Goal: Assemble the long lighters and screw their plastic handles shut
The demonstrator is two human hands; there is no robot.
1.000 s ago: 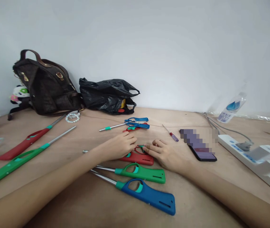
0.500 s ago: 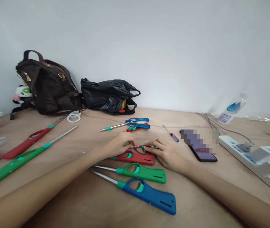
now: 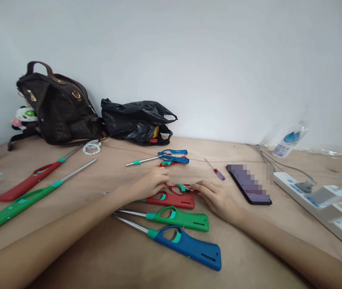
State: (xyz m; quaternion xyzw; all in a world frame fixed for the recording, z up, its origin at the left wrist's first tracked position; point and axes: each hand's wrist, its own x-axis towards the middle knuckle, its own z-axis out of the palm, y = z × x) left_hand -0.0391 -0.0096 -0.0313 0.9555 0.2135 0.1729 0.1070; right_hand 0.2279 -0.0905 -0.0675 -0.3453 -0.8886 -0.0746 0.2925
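Observation:
Between my hands is an opened red gas lighter casing (image 3: 191, 189), with a green trigger and thin inner parts exposed. My left hand (image 3: 152, 182) is closed around its front end, fingertips pinched together; the grip partly hides that end. My right hand (image 3: 218, 198) holds the handle end between thumb and fingers. Just below, a whole red lighter (image 3: 177, 200) lies partly under my left wrist. Nearer to me lie a green lighter (image 3: 189, 218) and a blue lighter (image 3: 196, 249), metal tubes pointing left. Beyond my hands sit blue opened casing halves (image 3: 175, 158) and a loose metal tube (image 3: 140, 161).
A purple-handled screwdriver (image 3: 219, 174) and a phone (image 3: 249, 186) lie to the right, near a white power strip (image 3: 300, 196) and a bottle (image 3: 291, 140). A long red lighter (image 3: 31, 182) and a long green one (image 3: 14, 210) lie left. Behind stand a backpack (image 3: 64, 112) and a black plastic bag (image 3: 134, 120).
My right fingers have shifted slightly and straightened along the handle end, so more of the opened casing and its green trigger shows. The view has moved slightly.

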